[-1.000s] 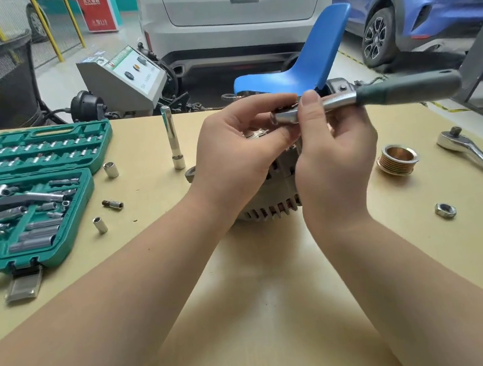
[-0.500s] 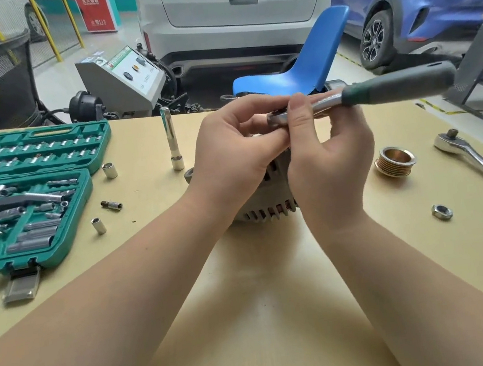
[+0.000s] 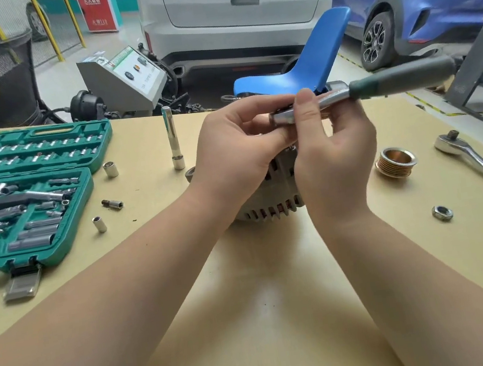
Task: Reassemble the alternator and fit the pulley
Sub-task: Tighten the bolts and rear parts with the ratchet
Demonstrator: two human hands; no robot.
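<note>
The grey finned alternator (image 3: 271, 203) stands on the table at the centre, mostly hidden behind my hands. Above it I hold a small ratchet with a dark green handle (image 3: 399, 81) pointing right. My right hand (image 3: 336, 157) pinches its chrome neck near the head, thumb on top. My left hand (image 3: 238, 149) curls around the ratchet head (image 3: 282, 117) from the left. The brass-coloured grooved pulley (image 3: 396, 162) lies on the table to the right, and a steel nut (image 3: 442, 212) lies nearer the front right.
An open green socket case (image 3: 27, 194) fills the left of the table. Loose sockets (image 3: 110, 169) and a bit lie beside it, and a long extension bar (image 3: 172, 138) stands upright. A large chrome ratchet (image 3: 476, 159) lies at the right edge. A blue chair and cars stand behind.
The small ratchet and both hands shifted slightly left and its handle tipped a little upward. The parts on the table have not moved.
</note>
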